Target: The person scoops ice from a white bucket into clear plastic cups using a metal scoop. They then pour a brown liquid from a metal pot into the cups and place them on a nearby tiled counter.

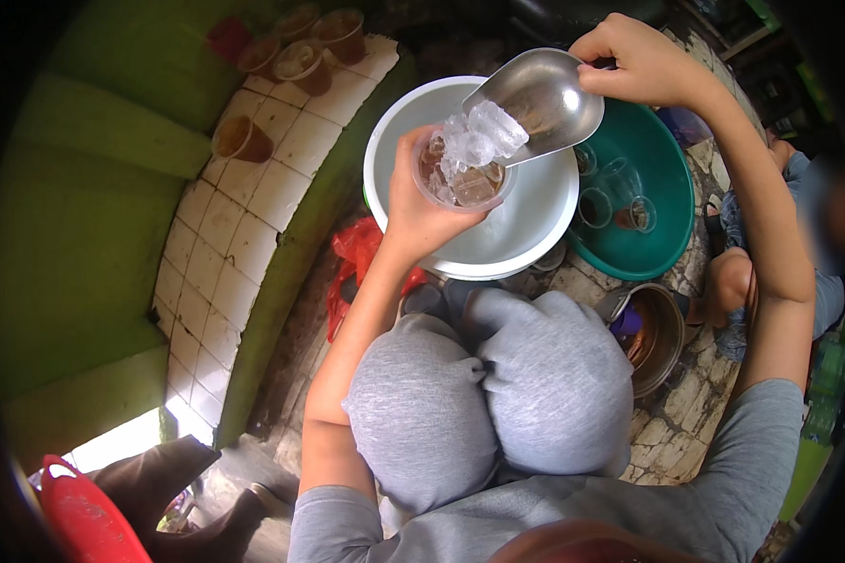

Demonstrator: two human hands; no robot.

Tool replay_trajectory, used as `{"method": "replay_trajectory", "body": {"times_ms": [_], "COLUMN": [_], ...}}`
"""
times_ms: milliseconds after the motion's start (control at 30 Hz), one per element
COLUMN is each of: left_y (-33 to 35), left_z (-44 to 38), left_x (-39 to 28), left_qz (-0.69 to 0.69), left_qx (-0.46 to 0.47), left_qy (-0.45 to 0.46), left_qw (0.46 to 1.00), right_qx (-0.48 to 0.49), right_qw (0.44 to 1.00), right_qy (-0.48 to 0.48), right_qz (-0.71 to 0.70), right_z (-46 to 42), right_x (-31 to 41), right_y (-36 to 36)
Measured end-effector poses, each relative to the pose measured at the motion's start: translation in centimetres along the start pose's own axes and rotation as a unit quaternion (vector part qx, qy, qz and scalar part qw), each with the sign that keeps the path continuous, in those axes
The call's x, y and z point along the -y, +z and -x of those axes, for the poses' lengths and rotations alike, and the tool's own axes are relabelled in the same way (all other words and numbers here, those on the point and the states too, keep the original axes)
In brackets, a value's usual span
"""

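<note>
My left hand [420,204] grips a clear plastic cup [465,203] that holds brown liquid and ice. My right hand [630,63] has the handle of a metal ice scoop [546,95], tilted so its lip meets the cup's rim. Chunks of ice [489,137] spill from the scoop's mouth onto the cup. Below both hands stands a wide white basin [535,232]; the cup covers part of its inside.
Several cups of brown drink [310,74] stand on a white-tiled ledge [253,190] at left. A green basin [630,257] with clear cups sits right of the white one. Nearer lie a metal pot [665,352] and a red plastic bag [355,250]. Another person's knee [729,278] is at right.
</note>
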State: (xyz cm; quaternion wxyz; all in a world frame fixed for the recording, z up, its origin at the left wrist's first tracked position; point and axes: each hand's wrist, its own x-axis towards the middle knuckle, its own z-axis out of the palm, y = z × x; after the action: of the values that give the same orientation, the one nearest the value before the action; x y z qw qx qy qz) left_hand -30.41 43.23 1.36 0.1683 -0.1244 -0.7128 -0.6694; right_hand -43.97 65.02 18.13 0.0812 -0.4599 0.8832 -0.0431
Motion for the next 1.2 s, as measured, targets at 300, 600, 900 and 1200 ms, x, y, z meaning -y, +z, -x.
{"method": "replay_trajectory", "body": {"times_ms": [300, 600, 900, 1200], "left_y": [-0.5, -0.5, -0.5, -0.6], "left_z": [0.0, 0.1, 0.0, 0.1], "left_x": [0.2, -0.1, -0.3, -0.2], "left_qz": [-0.024, -0.001, -0.024, -0.012], "left_qx": [-0.013, -0.018, -0.012, -0.014], "left_qy": [0.017, 0.005, 0.018, 0.011], "left_qw": [0.999, 1.000, 0.999, 1.000], "right_qx": [0.032, 0.010, 0.010, -0.020], "right_qw": [0.995, 0.996, 0.996, 0.977], "right_qy": [0.076, 0.078, 0.054, 0.024], "right_qz": [0.049, 0.053, -0.074, -0.210], "right_z": [0.5, 0.3, 1.4, 1.7], "right_x": [2.7, 3.5, -0.7, -2.3], "right_y": [-2.9, -2.2, 0.0, 3.3]}}
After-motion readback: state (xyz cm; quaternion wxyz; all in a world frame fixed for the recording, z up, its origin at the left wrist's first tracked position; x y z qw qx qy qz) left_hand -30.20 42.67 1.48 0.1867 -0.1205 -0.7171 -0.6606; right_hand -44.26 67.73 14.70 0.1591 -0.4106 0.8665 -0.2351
